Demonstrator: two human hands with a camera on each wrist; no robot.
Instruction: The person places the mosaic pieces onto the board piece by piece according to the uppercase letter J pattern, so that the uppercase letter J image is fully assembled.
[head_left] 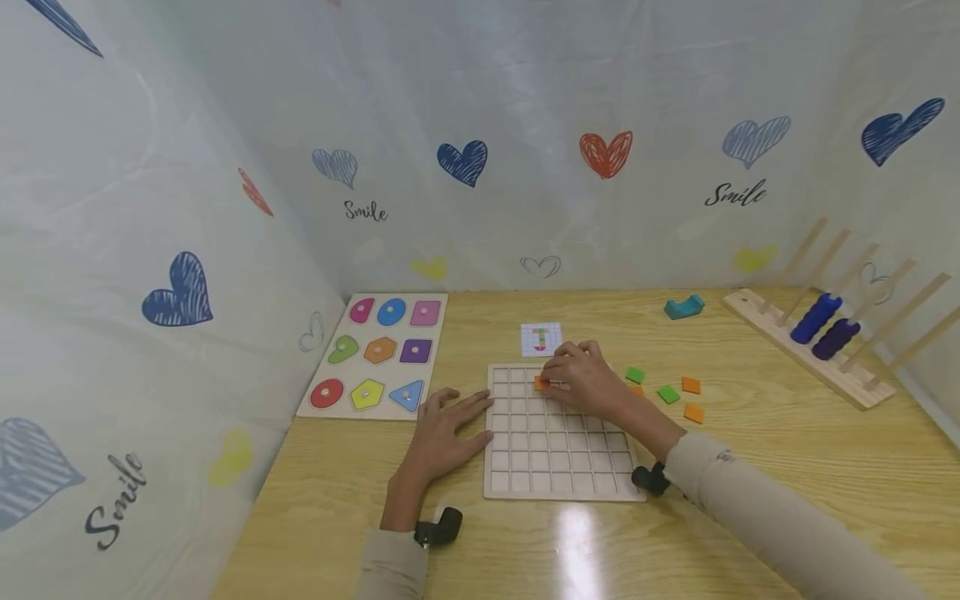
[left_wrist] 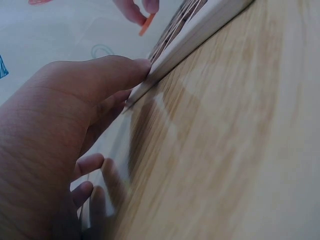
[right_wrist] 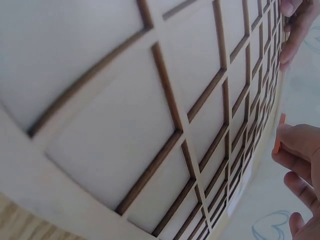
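Observation:
Over the upper rows of a wooden grid board (head_left: pixel 520 460), my right hand (head_left: pixel 588 385) pinches an orange square tile (head_left: pixel 540 383) between thumb and fingertips. The right wrist view shows that tile (right_wrist: pixel 279 134) edge-on, raised off the board. My left hand (head_left: pixel 442 429) rests at the board's left edge with its fingers spread; in the left wrist view its thumb (left_wrist: pixel 125 71) touches the board's side. Behind the board lies a small pattern card (head_left: pixel 542 339) with a coloured figure on a grid. Loose green tiles (head_left: pixel 668 394) and orange tiles (head_left: pixel 694 412) lie right of the board.
A shape puzzle board (head_left: pixel 337 408) with several coloured knobbed pieces lies at the back left. At the right stands a wooden peg rack (head_left: pixel 795 354) with blue and purple pieces on its posts. A teal curved piece (head_left: pixel 684 307) lies near the rear wall.

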